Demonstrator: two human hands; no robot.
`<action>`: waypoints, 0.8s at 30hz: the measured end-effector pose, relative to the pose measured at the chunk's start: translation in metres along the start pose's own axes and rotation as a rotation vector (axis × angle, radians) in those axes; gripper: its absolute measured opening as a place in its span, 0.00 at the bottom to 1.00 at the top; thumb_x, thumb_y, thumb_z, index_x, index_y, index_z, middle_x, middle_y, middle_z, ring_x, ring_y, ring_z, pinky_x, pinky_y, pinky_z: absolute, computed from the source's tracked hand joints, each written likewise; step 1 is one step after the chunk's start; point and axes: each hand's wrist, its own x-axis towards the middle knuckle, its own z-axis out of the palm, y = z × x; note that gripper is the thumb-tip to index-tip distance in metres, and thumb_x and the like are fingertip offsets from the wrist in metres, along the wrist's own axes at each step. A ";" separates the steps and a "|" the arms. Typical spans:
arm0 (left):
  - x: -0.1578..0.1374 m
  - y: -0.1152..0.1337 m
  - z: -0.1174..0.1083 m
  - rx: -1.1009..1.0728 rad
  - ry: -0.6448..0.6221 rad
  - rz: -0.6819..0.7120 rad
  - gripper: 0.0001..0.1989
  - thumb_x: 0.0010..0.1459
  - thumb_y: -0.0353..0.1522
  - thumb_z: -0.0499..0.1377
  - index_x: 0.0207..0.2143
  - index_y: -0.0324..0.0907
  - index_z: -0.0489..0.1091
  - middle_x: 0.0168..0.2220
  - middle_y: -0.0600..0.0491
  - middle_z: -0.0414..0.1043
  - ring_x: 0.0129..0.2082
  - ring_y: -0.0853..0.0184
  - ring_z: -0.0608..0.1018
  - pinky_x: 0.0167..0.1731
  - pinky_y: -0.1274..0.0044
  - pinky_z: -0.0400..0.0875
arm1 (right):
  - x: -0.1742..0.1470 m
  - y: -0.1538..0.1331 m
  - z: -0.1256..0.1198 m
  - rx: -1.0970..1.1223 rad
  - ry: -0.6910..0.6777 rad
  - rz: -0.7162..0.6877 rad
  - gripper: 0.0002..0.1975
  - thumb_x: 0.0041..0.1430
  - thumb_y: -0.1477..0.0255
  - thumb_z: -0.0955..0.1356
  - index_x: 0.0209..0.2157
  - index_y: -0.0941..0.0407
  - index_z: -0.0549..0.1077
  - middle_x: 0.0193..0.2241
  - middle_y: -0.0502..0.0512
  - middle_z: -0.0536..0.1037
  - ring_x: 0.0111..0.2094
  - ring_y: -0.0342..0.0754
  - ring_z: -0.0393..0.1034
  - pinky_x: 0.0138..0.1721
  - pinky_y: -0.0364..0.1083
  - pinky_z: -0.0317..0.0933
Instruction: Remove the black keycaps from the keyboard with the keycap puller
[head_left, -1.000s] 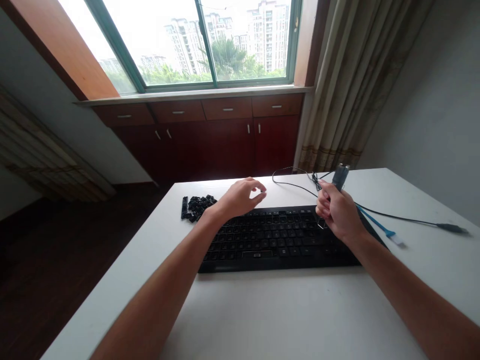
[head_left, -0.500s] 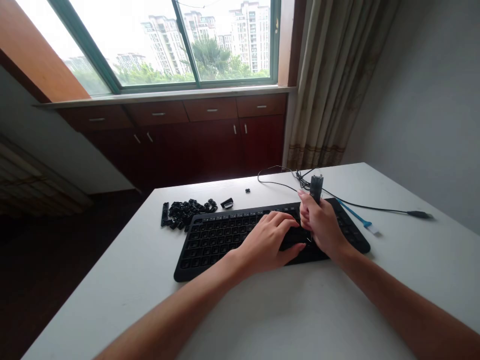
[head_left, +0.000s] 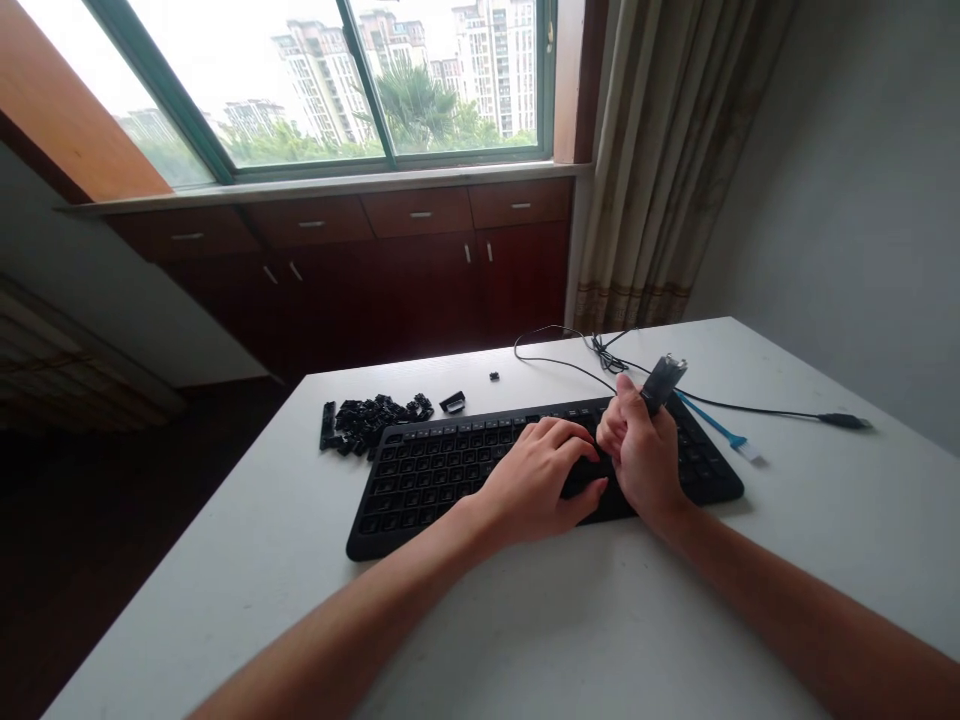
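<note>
A black keyboard (head_left: 435, 470) lies across the white table, with many of its key positions on the left bare of keycaps. My left hand (head_left: 536, 475) rests palm down on its middle, thumb and fingers apart with a gap between them. Closed in a fist over the keyboard's right part, my right hand (head_left: 643, 445) grips a black-handled tool (head_left: 664, 380). Small metal prongs show at the tool's upper end, which leans to the right. Its lower end is hidden by the hand.
A heap of black keycaps (head_left: 379, 422) lies beyond the keyboard's left end. Past its back edge are a larger keycap (head_left: 453, 402) and a small one (head_left: 494, 376). A black USB cable (head_left: 750, 405) and a blue-handled brush (head_left: 720, 428) lie at the right.
My right hand has tipped the tool from upright to a lean toward the right. The left hand stays in nearly the same place on the keyboard.
</note>
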 end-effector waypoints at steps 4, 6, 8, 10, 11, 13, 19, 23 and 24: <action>0.000 0.000 0.000 -0.002 0.009 -0.013 0.17 0.61 0.39 0.62 0.50 0.42 0.69 0.53 0.47 0.73 0.54 0.56 0.73 0.56 0.63 0.68 | 0.000 -0.008 0.000 -0.087 -0.070 0.048 0.27 0.63 0.56 0.71 0.19 0.54 0.57 0.15 0.42 0.55 0.16 0.38 0.50 0.17 0.41 0.50; 0.000 0.001 0.000 0.012 0.011 -0.012 0.18 0.61 0.40 0.62 0.50 0.42 0.69 0.53 0.46 0.72 0.54 0.55 0.73 0.57 0.63 0.68 | 0.003 -0.014 0.001 -0.175 -0.175 0.134 0.25 0.61 0.57 0.73 0.20 0.54 0.59 0.16 0.43 0.57 0.17 0.38 0.51 0.17 0.41 0.51; 0.000 0.001 0.000 0.025 0.008 -0.004 0.18 0.61 0.40 0.62 0.51 0.42 0.68 0.53 0.46 0.72 0.55 0.55 0.72 0.57 0.63 0.68 | 0.003 -0.017 0.002 -0.207 -0.232 0.180 0.25 0.60 0.58 0.74 0.21 0.54 0.60 0.16 0.43 0.58 0.17 0.38 0.51 0.18 0.41 0.51; 0.000 0.001 0.000 0.034 0.004 -0.003 0.19 0.62 0.41 0.61 0.51 0.41 0.68 0.53 0.46 0.72 0.55 0.55 0.72 0.57 0.63 0.68 | 0.001 -0.018 0.004 -0.179 -0.186 0.150 0.25 0.60 0.58 0.74 0.21 0.54 0.59 0.16 0.42 0.57 0.17 0.37 0.50 0.18 0.41 0.51; -0.001 0.001 0.000 0.036 0.001 -0.004 0.19 0.61 0.41 0.62 0.50 0.41 0.68 0.53 0.46 0.72 0.54 0.55 0.72 0.57 0.63 0.69 | -0.001 -0.018 0.005 -0.159 -0.149 0.130 0.25 0.60 0.58 0.74 0.21 0.54 0.58 0.17 0.42 0.57 0.17 0.37 0.50 0.18 0.41 0.51; 0.000 0.001 -0.001 0.038 0.001 -0.007 0.18 0.61 0.40 0.62 0.49 0.41 0.68 0.52 0.46 0.72 0.54 0.55 0.72 0.57 0.63 0.69 | -0.005 -0.018 0.005 -0.142 -0.149 0.130 0.25 0.60 0.59 0.74 0.22 0.54 0.58 0.17 0.42 0.57 0.18 0.37 0.50 0.19 0.41 0.51; 0.000 -0.001 0.001 0.042 0.025 -0.019 0.24 0.60 0.44 0.62 0.53 0.39 0.64 0.50 0.43 0.71 0.52 0.53 0.73 0.57 0.61 0.69 | 0.006 -0.029 -0.008 -0.176 -0.689 0.375 0.24 0.60 0.58 0.74 0.22 0.55 0.61 0.17 0.43 0.57 0.18 0.37 0.49 0.19 0.41 0.46; 0.000 -0.002 0.003 0.044 0.036 -0.016 0.24 0.60 0.43 0.62 0.53 0.39 0.63 0.51 0.43 0.70 0.51 0.53 0.73 0.56 0.61 0.70 | 0.015 -0.031 -0.011 -0.094 -0.638 0.392 0.25 0.64 0.59 0.71 0.21 0.55 0.60 0.17 0.42 0.55 0.17 0.37 0.44 0.18 0.42 0.41; 0.000 -0.002 0.003 0.045 0.038 -0.017 0.25 0.60 0.43 0.62 0.54 0.40 0.63 0.52 0.43 0.70 0.52 0.53 0.73 0.56 0.61 0.70 | 0.015 -0.030 -0.010 -0.083 -0.627 0.395 0.25 0.64 0.60 0.71 0.20 0.55 0.59 0.16 0.42 0.54 0.17 0.37 0.43 0.18 0.42 0.40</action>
